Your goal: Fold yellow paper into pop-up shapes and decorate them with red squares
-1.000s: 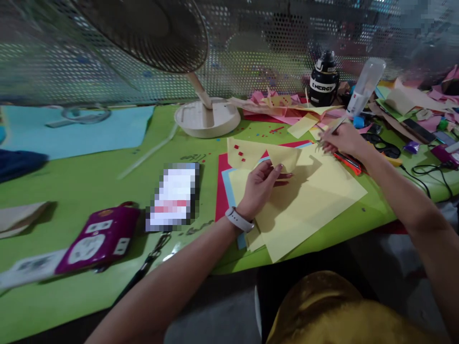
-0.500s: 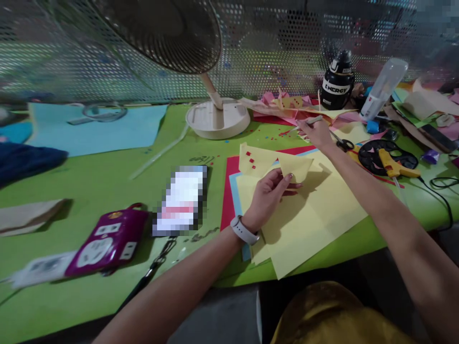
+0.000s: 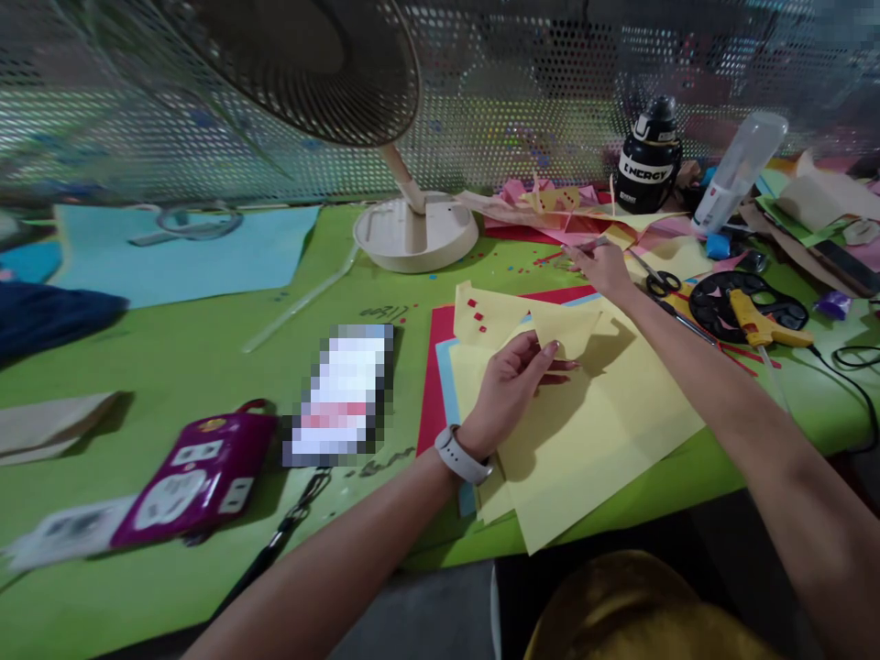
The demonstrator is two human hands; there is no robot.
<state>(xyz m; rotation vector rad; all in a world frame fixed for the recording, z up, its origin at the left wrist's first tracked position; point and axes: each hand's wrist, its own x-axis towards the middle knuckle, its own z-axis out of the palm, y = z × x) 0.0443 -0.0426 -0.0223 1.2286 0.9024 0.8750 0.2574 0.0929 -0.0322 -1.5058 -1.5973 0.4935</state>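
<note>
My left hand pinches a folded piece of yellow paper between thumb and fingers, holding it just above a stack of yellow sheets. Several small red paper squares sit on the yellow paper's left part. Beyond the stack, my right hand is closed, fingertips pointing left, around a slim pen-like tool that is mostly hidden. Close to those fingertips lie a thin red strip and scattered red and blue bits of paper.
Scissors, a black palette and a yellow glue gun lie to the right. Behind stand a black bottle and a fan. On the left are a phone and a purple packet.
My right hand has lowered slightly toward the table, and its slim tool shows less. My left hand keeps hold of the yellow paper. The view has shifted a little.
</note>
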